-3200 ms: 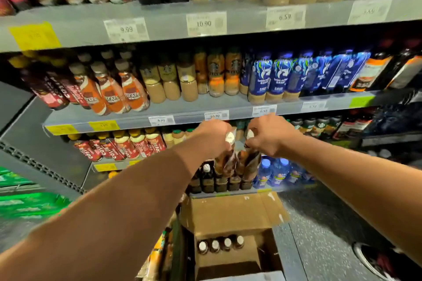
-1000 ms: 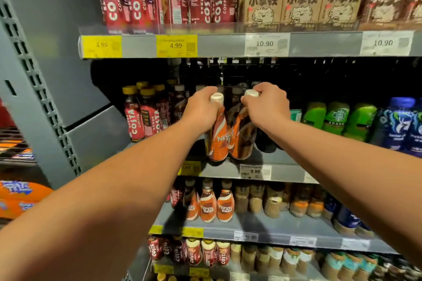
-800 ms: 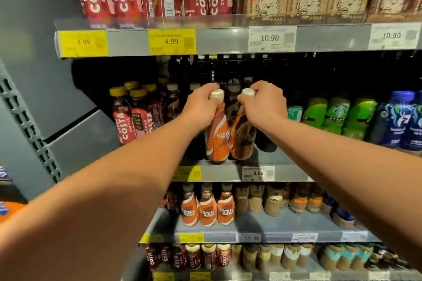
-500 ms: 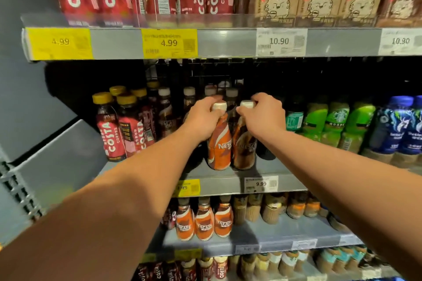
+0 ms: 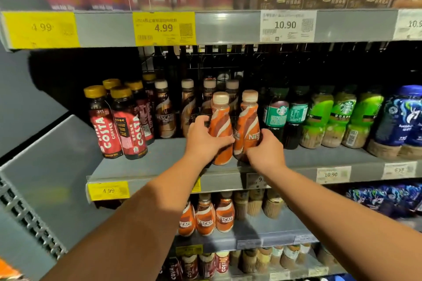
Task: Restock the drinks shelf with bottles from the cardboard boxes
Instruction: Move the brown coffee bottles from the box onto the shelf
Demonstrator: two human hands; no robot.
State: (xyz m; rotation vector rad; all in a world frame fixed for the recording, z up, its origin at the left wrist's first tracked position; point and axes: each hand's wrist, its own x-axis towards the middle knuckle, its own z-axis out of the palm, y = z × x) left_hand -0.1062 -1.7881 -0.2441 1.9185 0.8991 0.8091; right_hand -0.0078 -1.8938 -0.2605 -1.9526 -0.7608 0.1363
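Note:
Two orange and brown Nescafe bottles with cream caps stand upright side by side near the front of the grey drinks shelf (image 5: 146,166). My left hand (image 5: 203,141) grips the lower body of the left bottle (image 5: 220,118). My right hand (image 5: 265,149) grips the lower body of the right bottle (image 5: 247,120). Behind them stand several darker Nescafe bottles (image 5: 164,109). The cardboard boxes are out of view.
Costa coffee bottles (image 5: 123,123) stand left of the gap, Starbucks bottles (image 5: 319,118) and blue bottles (image 5: 402,116) to the right. A shelf with price tags (image 5: 164,28) hangs close above. More Nescafe bottles (image 5: 205,216) stand on the shelf below.
Both hands slid from the caps down to the bottle bodies. The two bottles now stand on the shelf. Earlier they were lifted up from the box on the floor.

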